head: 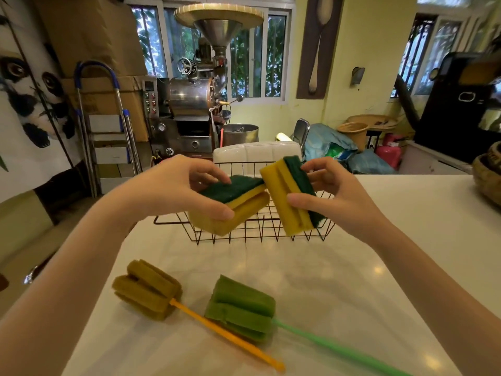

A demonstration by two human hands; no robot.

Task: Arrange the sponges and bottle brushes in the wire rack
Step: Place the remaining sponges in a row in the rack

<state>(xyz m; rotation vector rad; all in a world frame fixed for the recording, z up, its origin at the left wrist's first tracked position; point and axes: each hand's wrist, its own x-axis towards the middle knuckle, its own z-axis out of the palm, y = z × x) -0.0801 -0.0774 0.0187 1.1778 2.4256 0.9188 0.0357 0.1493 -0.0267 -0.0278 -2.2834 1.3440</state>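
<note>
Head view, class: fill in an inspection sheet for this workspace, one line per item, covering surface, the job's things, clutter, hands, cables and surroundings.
Surface: white glossy table, light reflections, no spills seen.
Job's things: black wire rack at the far edge, looks empty; two yellow-green sponges, both held above it; brown bottle brush with orange handle and green bottle brush lying on the table, nearer the camera.
Clutter: woven basket at the table's right edge.
Hands: left hand pinches the left sponge; right hand pinches the right sponge, tilted on end.
Cables: nothing seen.
Surroundings: metal roasting machine, stepladder, cardboard boxes, windows.
</note>
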